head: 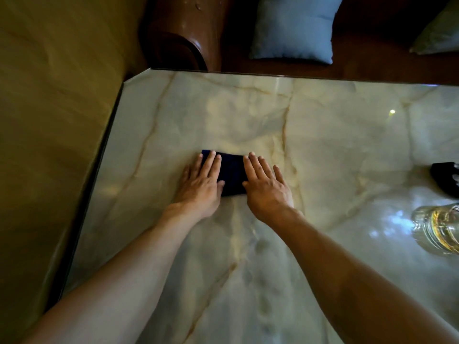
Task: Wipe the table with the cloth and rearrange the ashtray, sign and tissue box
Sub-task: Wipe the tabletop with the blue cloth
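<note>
A folded dark blue cloth (232, 173) lies flat on the glossy marble table (323, 135). My left hand (201, 184) presses palm-down on the cloth's left side, fingers spread. My right hand (267, 184) presses flat on its right side, partly resting on the marble. A glass ashtray (437, 229) stands at the right edge of the view, cut off by the frame. A dark object (445, 178) sits just beyond it, also cut off; I cannot tell what it is.
The table's left edge (99, 170) runs diagonally, with a cut corner at the far left. Olive-brown floor (49, 120) lies beyond it. A dark wooden sofa arm (183, 33) and a pale blue cushion (293, 28) sit behind the far edge.
</note>
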